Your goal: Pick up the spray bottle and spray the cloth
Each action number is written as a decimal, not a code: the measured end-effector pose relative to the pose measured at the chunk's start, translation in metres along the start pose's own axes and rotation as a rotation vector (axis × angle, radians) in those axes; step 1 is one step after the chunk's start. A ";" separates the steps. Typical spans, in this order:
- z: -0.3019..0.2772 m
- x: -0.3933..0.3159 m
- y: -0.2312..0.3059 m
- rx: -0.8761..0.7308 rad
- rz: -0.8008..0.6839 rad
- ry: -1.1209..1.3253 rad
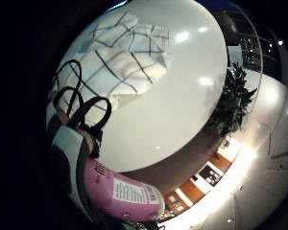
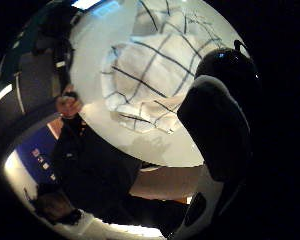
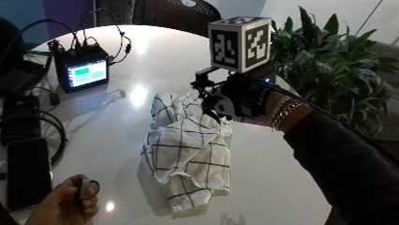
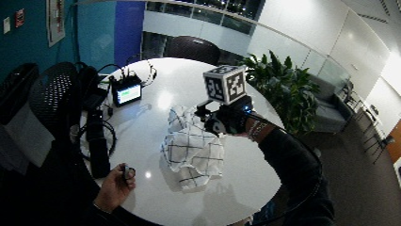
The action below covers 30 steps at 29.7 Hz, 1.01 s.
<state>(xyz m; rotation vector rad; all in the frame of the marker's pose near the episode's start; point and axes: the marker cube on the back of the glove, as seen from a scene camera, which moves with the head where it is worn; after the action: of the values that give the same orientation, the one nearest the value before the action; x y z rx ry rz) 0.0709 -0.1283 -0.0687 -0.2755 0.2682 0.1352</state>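
Outside view: round white table (image 3: 280, 178) bears checked cloth (image 3: 187, 150), potted plant (image 3: 324, 51) beside.

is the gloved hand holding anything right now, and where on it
Yes: the gloved right hand holds a pink spray bottle above the checked cloth. The fingers wrap its upper part, near the neck; the labelled body sticks out past the palm.

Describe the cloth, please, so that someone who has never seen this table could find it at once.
Start at the round white table with the leafy plant behind it. Near its middle, just below the gloved right hand, lies the cloth, crumpled in a heap. It is white with a thin dark grid, the only soft thing there; the small green-lit screen and the black phone lie near the far edge.
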 end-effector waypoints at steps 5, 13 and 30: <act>-0.033 -0.014 0.004 0.151 -0.064 -0.104; -0.074 -0.057 0.003 0.471 -0.213 -0.282; -0.025 -0.161 -0.053 1.134 -0.478 -1.029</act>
<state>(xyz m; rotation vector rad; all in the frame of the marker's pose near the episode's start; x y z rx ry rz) -0.0799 -0.2014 -0.0341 0.8600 -0.7529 -0.3561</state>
